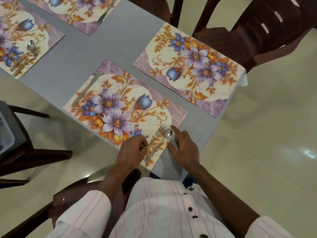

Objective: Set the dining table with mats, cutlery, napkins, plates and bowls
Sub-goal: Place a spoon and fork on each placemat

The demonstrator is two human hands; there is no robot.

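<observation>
A floral place mat (120, 100) lies nearest me on the grey table (72, 66). A knife (86, 89) rests along its far left edge. A fork (157, 134) and a spoon (164, 137) lie side by side at its near right corner. My left hand (131, 152) rests on the mat beside the fork handle, fingers curled, touching the handle end. My right hand (184, 146) hovers just right of the spoon, fingers spread, the index finger pointing past the spoon bowl. A second mat (190, 69) to the right holds no cutlery.
Two more mats lie at the far left (25, 40) and top (77, 9); the left one carries a spoon (30, 46) and other cutlery. Dark wooden chairs stand at the top right (257, 31), at the left (25, 152) and below me. A plastic container (5, 131) sits on the left chair.
</observation>
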